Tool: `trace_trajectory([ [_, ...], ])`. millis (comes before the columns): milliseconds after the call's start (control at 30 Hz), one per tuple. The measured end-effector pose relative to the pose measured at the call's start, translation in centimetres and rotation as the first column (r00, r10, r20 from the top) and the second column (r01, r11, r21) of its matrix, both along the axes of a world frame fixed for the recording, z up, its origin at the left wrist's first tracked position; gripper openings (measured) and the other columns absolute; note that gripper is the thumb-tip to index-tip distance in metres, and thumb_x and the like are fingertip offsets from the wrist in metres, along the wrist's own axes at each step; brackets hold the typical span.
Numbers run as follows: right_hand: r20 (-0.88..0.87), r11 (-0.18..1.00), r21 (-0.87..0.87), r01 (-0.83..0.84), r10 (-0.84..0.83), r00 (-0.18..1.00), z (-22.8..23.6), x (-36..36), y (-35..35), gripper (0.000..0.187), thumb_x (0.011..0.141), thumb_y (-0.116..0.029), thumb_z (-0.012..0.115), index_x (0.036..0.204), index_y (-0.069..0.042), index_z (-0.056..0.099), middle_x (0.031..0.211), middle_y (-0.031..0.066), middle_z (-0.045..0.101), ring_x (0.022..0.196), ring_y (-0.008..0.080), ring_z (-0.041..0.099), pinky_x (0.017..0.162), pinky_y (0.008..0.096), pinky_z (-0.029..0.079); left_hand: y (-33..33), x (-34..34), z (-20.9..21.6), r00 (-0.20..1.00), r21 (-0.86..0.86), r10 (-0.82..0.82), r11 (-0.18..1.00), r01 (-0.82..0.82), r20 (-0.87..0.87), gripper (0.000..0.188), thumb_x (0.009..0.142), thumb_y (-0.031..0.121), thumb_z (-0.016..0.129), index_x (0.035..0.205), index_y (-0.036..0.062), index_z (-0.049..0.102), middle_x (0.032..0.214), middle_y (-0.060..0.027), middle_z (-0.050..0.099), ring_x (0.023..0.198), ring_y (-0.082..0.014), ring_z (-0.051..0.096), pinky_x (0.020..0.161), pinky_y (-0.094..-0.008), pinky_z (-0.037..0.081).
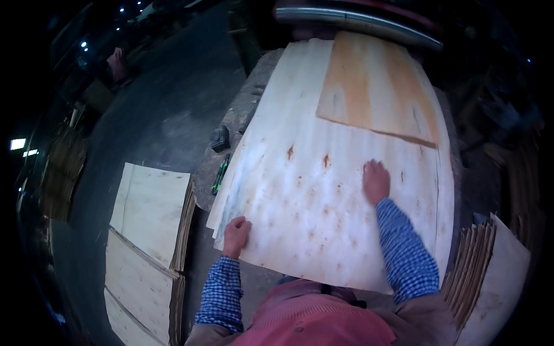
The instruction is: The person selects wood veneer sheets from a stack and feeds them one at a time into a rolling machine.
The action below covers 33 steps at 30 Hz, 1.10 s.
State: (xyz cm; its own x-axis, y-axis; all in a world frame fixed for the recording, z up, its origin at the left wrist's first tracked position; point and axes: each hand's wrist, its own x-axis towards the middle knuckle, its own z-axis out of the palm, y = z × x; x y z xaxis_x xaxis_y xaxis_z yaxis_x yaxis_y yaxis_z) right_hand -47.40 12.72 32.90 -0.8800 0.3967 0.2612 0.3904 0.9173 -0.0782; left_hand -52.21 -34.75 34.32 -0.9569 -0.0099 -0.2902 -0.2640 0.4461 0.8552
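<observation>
Left hand: the left hand (236,233) lies at the near left corner of the pale veneer sheet (300,190), fingers curled down on the sheet's edge; whether they wrap under it I cannot tell.
Right hand: the right hand (375,181) rests flat and spread on top of the same sheet, right of its middle, holding nothing.
Sleeves: both forearms wear blue checked sleeves (407,254) and come in from the lower edge.
Veneer sheet: large, thin and pale, with rusty brown spots; it lies on top of a stack on the surface (231,132) and reaches from the person's front up toward the machine at the top.
Brown sheet: a smaller, darker orange-brown sheet (375,86) lies on the far right part of the pale sheet, its near edge slanting across it.
Roller: a long metal roller (358,22) runs across the top, just beyond the far ends of both sheets.
Left strip of surface: a dark small object (219,138) and a green-handled tool (220,173) lie just beside the left edge of the stack.
Left stacks: piles of pale sheets (150,213) sit on the floor (161,104), lower left, apart from the surface.
Right stack: another pile of sheets (490,271) leans at the lower right, near the right elbow.
Surroundings: dark hall, small lights at upper left.
</observation>
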Motion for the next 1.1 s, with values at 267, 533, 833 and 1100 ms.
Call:
trace_trajectory([
  [267, -0.005, 0.932, -0.308, -0.191, 0.199, 0.980, 1.7, 21.3, -17.5, 0.053, 0.087, -0.031, 0.062, 0.133, -0.007, 0.052, 0.142, 0.0137, 0.047, 0.135, 0.0341, 0.040, 0.109, 0.0502, 0.031, -2.9, -0.1, 5.3, 0.869, 0.584, -0.345, 0.808, 0.082, 0.355, 0.027, 0.094, 0.013, 0.056, 0.114, -0.0043, 0.060, 0.102, -0.0111, 0.068, 0.091, -0.0200, 0.067, 0.083, -0.0341, 0.054],
  [533, 0.116, 0.923, -0.377, -0.074, 0.126, 0.985, 7.7, 27.1, -22.2, 0.071, 0.078, -0.038, 0.070, 0.139, -0.010, 0.048, 0.147, 0.0144, 0.042, 0.137, 0.0360, 0.037, 0.108, 0.0516, 0.031, 0.1, 1.2, 11.8, 0.868, 0.731, -0.473, 0.645, 0.224, 0.151, 0.042, 0.092, 0.006, 0.050, 0.133, -0.0044, 0.048, 0.121, -0.0161, 0.062, 0.104, -0.0250, 0.065, 0.092, -0.0357, 0.052],
  [833, -0.004, 0.960, -0.238, 0.150, -0.155, 0.988, 8.7, 30.2, -19.6, 0.077, 0.065, -0.004, 0.063, 0.140, -0.012, 0.047, 0.144, 0.0167, 0.043, 0.133, 0.0389, 0.040, 0.106, 0.0536, 0.033, -3.2, 1.5, 12.0, 0.877, 0.809, -0.463, 0.560, 0.179, 0.126, 0.050, 0.087, 0.006, 0.052, 0.134, -0.0084, 0.044, 0.120, -0.0192, 0.062, 0.103, -0.0286, 0.065, 0.093, -0.0383, 0.052],
  [1100, 0.025, 0.968, -0.235, 0.082, -0.079, 0.997, 9.2, 31.9, -21.7, 0.072, 0.063, -0.009, 0.064, 0.134, -0.011, 0.053, 0.140, 0.0172, 0.046, 0.129, 0.0429, 0.041, 0.102, 0.0558, 0.036, -7.8, 1.7, 8.4, 0.863, 0.490, -0.503, 0.765, 0.418, 0.050, 0.033, 0.092, 0.017, 0.053, 0.118, -0.0040, 0.053, 0.109, -0.0160, 0.064, 0.095, -0.0260, 0.066, 0.084, -0.0381, 0.056],
])
